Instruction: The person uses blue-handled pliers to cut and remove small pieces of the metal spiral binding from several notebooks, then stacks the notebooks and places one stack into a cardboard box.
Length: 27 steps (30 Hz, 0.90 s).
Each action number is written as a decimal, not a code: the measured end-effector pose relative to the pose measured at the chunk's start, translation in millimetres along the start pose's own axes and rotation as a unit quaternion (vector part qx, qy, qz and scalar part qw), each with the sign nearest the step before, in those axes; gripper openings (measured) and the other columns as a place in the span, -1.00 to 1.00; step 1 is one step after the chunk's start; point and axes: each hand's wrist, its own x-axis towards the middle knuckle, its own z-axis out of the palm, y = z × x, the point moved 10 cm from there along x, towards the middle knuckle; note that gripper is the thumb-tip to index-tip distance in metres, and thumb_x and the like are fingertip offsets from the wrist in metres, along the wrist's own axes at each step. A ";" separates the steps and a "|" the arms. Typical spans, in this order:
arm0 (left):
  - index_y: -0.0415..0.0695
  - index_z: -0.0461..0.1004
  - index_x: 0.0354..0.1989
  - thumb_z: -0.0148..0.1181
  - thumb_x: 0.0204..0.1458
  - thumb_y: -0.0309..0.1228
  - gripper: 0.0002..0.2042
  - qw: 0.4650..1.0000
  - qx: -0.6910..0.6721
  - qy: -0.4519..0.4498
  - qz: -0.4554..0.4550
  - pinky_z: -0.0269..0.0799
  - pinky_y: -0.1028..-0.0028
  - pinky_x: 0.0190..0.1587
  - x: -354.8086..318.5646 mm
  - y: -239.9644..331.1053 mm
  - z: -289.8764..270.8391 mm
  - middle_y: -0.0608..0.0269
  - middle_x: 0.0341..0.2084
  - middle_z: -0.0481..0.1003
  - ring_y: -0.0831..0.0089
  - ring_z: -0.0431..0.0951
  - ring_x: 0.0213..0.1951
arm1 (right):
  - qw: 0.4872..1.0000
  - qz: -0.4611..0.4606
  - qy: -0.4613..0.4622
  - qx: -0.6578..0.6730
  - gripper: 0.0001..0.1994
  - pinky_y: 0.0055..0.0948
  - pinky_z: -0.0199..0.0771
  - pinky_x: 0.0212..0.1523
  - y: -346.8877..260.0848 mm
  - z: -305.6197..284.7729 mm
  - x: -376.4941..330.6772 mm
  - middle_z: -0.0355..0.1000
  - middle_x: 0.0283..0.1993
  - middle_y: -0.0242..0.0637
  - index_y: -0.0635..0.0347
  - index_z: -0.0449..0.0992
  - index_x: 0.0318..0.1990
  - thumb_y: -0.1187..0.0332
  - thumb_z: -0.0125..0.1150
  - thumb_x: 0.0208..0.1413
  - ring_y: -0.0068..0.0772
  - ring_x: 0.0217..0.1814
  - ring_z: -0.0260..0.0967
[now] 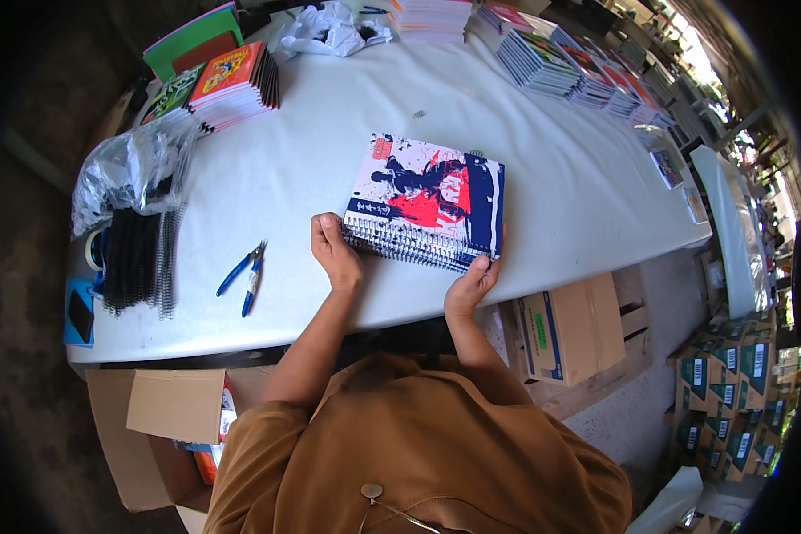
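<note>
A stack of spiral-bound notebooks (427,191) rests near the front edge of the table, its bound side toward me. The top cover is white, red and dark blue with a splattered figure. My left hand (336,254) grips the stack's near left corner, thumb up along the side. At the near right corner, my right hand (473,287) holds the stack with its thumb on the top edge. The fingers under both corners are mostly hidden. To the left of my left hand lie blue-handled pliers (245,274), their jaws pointing away from me.
Black spiral coils (138,258) lie at the left beside a clear plastic bag (138,169). Stacks of notebooks (231,89) stand at the back left, and more booklets (543,67) at the back right. An open carton (120,454) and a closed carton (578,325) stand below the table's front edge.
</note>
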 end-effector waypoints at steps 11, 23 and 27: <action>-0.15 0.11 -0.64 -0.24 0.20 0.00 -0.50 0.999 0.021 -0.042 0.016 -0.01 0.55 -0.48 -15.1 2.9 16.6 0.45 -0.67 0.07 0.61 0.03 -0.54 | 0.995 0.087 -0.055 -0.003 -0.45 -0.36 0.28 -0.05 55.4 2.5 38.5 0.41 -0.12 -0.11 0.47 0.36 -0.08 0.00 -0.19 0.21 -0.33 -0.10 0.33; -0.14 0.05 -0.72 -0.20 0.22 -0.09 -0.50 0.998 0.038 -0.049 -0.032 -0.05 0.49 -0.55 16.8 -5.4 14.6 0.48 -0.74 0.04 0.62 0.01 -0.59 | 0.988 0.151 -0.015 0.001 -0.41 -0.38 0.15 0.12 32.4 8.5 8.8 0.29 0.05 -0.07 0.49 0.25 0.05 -0.01 -0.25 0.25 -0.29 0.07 0.23; -0.24 0.40 -0.44 -0.09 0.18 -0.18 -0.65 0.969 0.189 -0.112 0.111 0.22 0.39 -0.26 22.2 26.7 -11.0 0.17 -0.48 0.38 0.34 0.32 -0.38 | 0.993 0.056 -0.100 -0.037 -0.39 -0.32 -0.16 0.31 3.0 14.6 19.1 0.01 0.29 0.03 0.46 -0.05 0.26 0.10 -0.20 0.25 -0.20 0.34 -0.05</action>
